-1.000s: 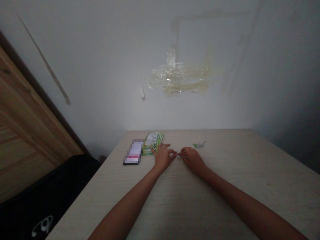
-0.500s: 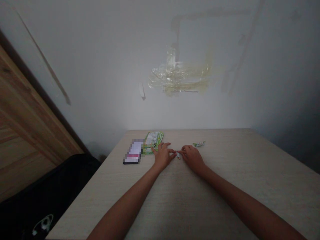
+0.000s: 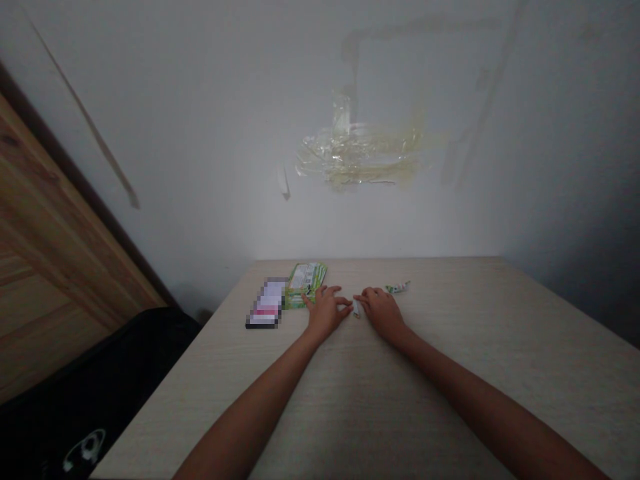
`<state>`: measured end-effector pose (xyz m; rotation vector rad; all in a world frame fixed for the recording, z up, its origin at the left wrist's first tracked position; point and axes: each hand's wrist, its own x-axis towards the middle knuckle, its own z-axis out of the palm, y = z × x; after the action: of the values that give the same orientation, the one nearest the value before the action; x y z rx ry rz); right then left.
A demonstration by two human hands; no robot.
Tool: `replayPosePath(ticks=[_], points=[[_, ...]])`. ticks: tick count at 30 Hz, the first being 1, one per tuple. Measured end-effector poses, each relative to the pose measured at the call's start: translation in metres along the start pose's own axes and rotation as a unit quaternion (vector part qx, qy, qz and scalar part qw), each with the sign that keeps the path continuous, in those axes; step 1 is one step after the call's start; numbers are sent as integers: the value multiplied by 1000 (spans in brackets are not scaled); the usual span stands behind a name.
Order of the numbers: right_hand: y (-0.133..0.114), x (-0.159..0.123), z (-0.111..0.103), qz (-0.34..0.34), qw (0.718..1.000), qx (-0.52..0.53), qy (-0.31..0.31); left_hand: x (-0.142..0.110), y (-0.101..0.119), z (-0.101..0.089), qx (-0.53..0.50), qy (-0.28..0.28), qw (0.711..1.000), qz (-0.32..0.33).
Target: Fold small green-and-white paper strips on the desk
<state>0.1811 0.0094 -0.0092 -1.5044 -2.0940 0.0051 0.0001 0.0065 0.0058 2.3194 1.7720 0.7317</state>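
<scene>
Both my arms reach far out over a pale wooden table [image 3: 450, 373]. My left hand [image 3: 326, 311] lies on the table with fingers curled, its fingertips beside a green and white packet [image 3: 306, 279]. My right hand [image 3: 383, 311] rests close to it, fingers pinched together at a tiny white piece [image 3: 355, 309] lying between the two hands. Both hands' fingertips touch this piece. A small green and white wrapped sweet [image 3: 398, 288] lies just beyond my right hand.
A dark flat object with a blurred face [image 3: 267, 304] lies left of the green packet. A wall with stuck tape remnants [image 3: 357, 157] stands behind the table. A black bag or seat [image 3: 90, 400] and a wooden panel [image 3: 45, 267] are at the left.
My right hand has slid slightly left and forward, bringing its fingertips closer to the left hand's. The tiny white piece now shows between them. Nothing else has moved.
</scene>
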Motion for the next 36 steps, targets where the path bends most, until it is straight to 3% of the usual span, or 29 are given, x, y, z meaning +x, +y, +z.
replayPosePath(ticks=[3, 9, 13, 23, 29, 36], points=[[6, 0, 1, -16, 998, 57, -5, -2, 0, 1, 5, 9, 1000, 1], [14, -4, -3, 9, 985, 165, 41, -2, -1, 2, 14, 25, 1000, 3], [13, -6, -6, -4, 979, 203, 32, -2, 1, -1, 20, 27, 999, -2], [7, -6, -8, -75, 988, 137, 3, -1, 1, 0, 25, 23, 999, 3], [11, -6, -9, -81, 993, 85, -28, 0, 0, -1, 38, 14, 999, 8], [6, -11, -14, -113, 987, 116, -17, -2, -1, -4, 55, 18, 998, 33]])
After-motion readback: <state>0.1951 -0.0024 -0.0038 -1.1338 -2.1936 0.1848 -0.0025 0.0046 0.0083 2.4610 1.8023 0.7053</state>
